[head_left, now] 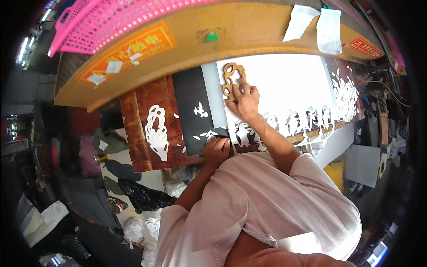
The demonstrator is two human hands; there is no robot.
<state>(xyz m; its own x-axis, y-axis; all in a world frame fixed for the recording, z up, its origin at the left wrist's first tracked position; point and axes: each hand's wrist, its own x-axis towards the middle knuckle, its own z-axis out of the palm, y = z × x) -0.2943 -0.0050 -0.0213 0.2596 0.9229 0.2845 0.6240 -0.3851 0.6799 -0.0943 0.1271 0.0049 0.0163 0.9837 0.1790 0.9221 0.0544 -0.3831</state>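
Observation:
A white sheet [289, 82] lies on the work surface, with a row of cut-out openings along its near edge. My right hand [246, 101] reaches over the sheet. Its thumb and fingers close around the near end of a brown cutting die [229, 76], a curved outline with several openings, at the sheet's left edge. My left hand [216, 150] rests at the near edge of the surface, fingers curled, beside the sheet's near left corner. Whatever it may grip there is hidden. A stack of white openwork cut pieces [156, 138] sits farther left on a reddish-brown board [133, 120].
A yellow machine beam [187, 55] with a green button [211, 37] spans the far side. On top stands a pink plastic basket [93, 26]. White scraps [346, 95] pile up at the right. More scraps [201, 110] lie on a black panel [189, 89].

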